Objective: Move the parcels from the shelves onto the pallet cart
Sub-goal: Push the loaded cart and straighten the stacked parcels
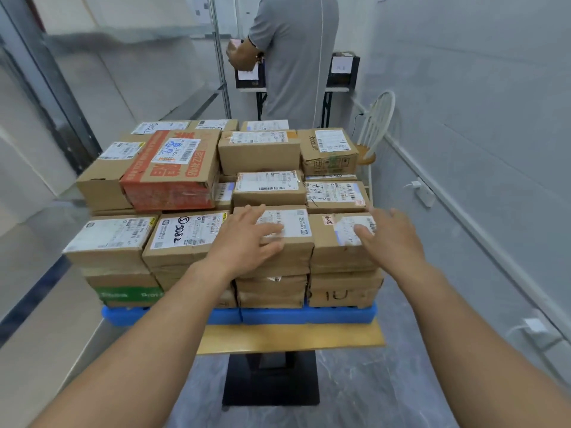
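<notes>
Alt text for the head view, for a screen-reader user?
The left hand and right hand rest on two neighbouring cardboard parcels at the near edge of a stack on a blue pallet. A person in grey stands beyond it.

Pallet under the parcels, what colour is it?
The pallet is blue; the head view shows it best.
</notes>
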The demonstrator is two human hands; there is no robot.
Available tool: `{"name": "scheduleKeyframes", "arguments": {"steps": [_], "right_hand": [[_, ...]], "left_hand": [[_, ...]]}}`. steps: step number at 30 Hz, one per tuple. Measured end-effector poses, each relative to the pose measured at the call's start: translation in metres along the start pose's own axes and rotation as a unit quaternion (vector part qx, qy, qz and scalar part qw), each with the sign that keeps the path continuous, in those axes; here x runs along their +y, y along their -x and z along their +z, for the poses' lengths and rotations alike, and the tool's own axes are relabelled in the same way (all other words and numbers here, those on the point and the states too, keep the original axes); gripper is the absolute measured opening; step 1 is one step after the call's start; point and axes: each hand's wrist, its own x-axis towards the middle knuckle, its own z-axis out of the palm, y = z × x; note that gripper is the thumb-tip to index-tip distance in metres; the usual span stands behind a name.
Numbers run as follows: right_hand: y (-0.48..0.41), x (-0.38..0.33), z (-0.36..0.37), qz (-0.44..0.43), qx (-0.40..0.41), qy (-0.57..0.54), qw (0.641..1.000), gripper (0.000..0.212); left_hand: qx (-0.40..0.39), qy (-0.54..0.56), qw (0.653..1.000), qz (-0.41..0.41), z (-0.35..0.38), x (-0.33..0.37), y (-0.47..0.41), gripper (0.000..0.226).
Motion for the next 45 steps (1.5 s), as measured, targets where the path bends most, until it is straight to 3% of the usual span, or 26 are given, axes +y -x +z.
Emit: {"name": "scheduleKeyframes", "arguments": {"steps": [4, 12, 14, 18, 24, 27, 32, 36, 41, 45], "right_hand": [[-0.003, 0.009, 0.008, -0.003, -0.082, -0.012, 0.997, 0.052], [-0.003, 0.022, 0.009, -0.037, -0.1, -0.033, 0.994, 0.056], [-0.008, 0.027, 0.005, -0.048, -0.096, -0.058, 0.993, 0.052], [-0.018, 0.041, -0.007, -0.051, -0.076, -0.16, 0.983, 0.039], [-0.031, 0.076, 0.002, -0.035, -0.125, -0.228, 0.965, 0.026], [-0.035, 0.084, 0.019, -0.049, -0.167, -0.23, 0.957, 0.03], [-0.036, 0.091, 0.034, -0.092, -0.204, -0.245, 0.943, 0.036], [-0.04, 0.101, 0.037, -0.12, -0.22, -0.242, 0.937, 0.032], [-0.06, 0.122, 0.035, -0.113, -0.22, -0.265, 0.932, 0.018], [-0.078, 0.131, 0.033, -0.089, -0.216, -0.234, 0.944, 0.043]], "left_hand": [[-0.015, 0.045, 0.999, -0.009, 0.001, -0.005, 0.0, 0.041], [-0.022, 0.053, 0.998, 0.003, -0.007, 0.0, 0.001, 0.04], [0.007, 0.043, 0.999, -0.002, -0.008, 0.014, -0.001, 0.054], [0.074, 0.044, 0.996, -0.001, 0.002, 0.049, -0.012, 0.047], [0.024, 0.006, 1.0, 0.005, 0.022, 0.083, -0.021, 0.044], [-0.001, -0.013, 1.0, -0.012, 0.027, 0.086, -0.019, 0.042], [0.002, 0.014, 0.999, -0.031, 0.027, 0.092, -0.014, 0.044], [0.007, 0.016, 0.999, -0.05, 0.027, 0.098, -0.014, 0.059], [0.055, 0.05, 0.994, -0.076, 0.033, 0.114, -0.024, 0.045], [0.057, 0.045, 0.995, -0.061, 0.034, 0.126, -0.044, 0.049]]}}
